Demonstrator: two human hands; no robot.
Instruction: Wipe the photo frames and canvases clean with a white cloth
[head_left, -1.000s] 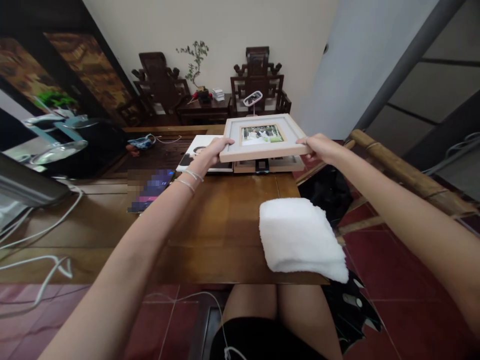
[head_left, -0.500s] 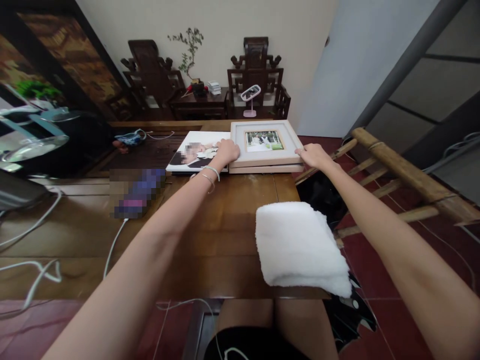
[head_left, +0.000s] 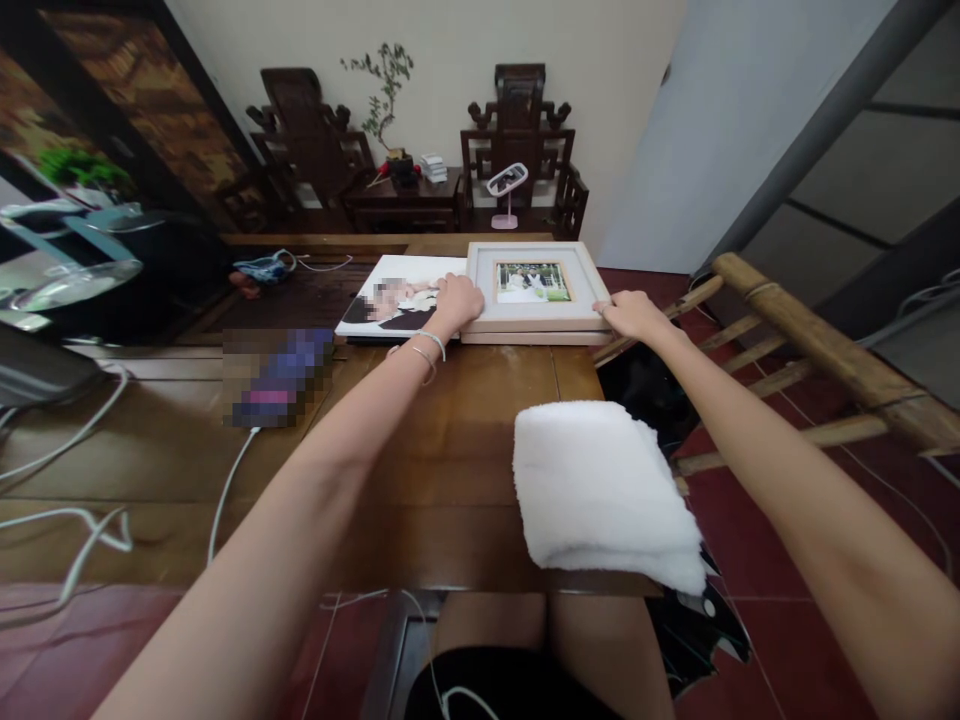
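A pale picture frame (head_left: 536, 312) with a small photo of people outdoors lies flat at the far side of the table, on top of another frame (head_left: 525, 338) of like size. My left hand (head_left: 459, 303) grips its left edge, fingers curled and partly hidden. At the right edge, my right hand (head_left: 630, 315) holds the frame between thumb and fingers. Close against the left side lies a white-bordered photo panel (head_left: 401, 275) with a large portrait. Nearer me, a folded white towel (head_left: 600, 485) rests at the table's right front corner.
A phone-like pixelated object (head_left: 281, 380) with a white cable (head_left: 225, 490) lies on the wooden table (head_left: 450, 440) to the left. Kettles (head_left: 82, 280) stand beyond it. A bamboo chair (head_left: 832, 350) is at the right. Behind are dark chairs and a pink mirror (head_left: 508, 182).
The upper frame's right side has come down a little and lies more evenly on the lower one. Both hands keep their places on its edges. The view has shifted slightly.
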